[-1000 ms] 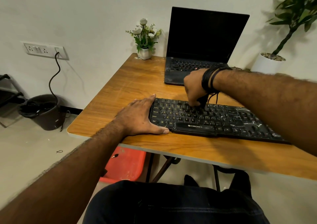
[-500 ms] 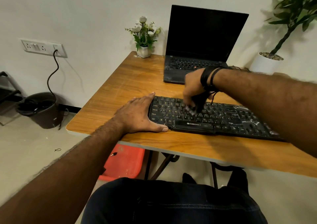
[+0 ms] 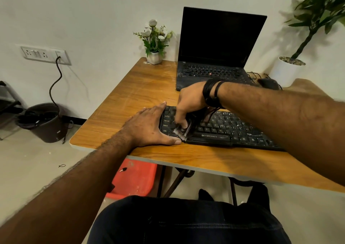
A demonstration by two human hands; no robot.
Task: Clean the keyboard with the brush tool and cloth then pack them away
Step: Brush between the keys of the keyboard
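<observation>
A black keyboard [image 3: 224, 130] lies along the near edge of the wooden table [image 3: 130, 98]. My left hand [image 3: 149, 128] rests flat on the table against the keyboard's left end, thumb along its front edge. My right hand [image 3: 188, 103] is closed on a dark brush tool [image 3: 183, 130], whose pale bristles touch the lower-left keys close to my left thumb. Dark bands circle my right wrist. No cloth is in view.
An open black laptop [image 3: 214, 57] stands behind the keyboard. A small white flower pot [image 3: 154, 57] is at the table's far left corner, and a large white planter [image 3: 285, 70] with a mouse and cables at the far right. Below are a red stool [image 3: 134, 178] and a dark bin [image 3: 44, 122].
My right hand has swept the brush from the middle keys leftward and toward me, down to the keyboard's lower-left corner. My left hand has stayed in place.
</observation>
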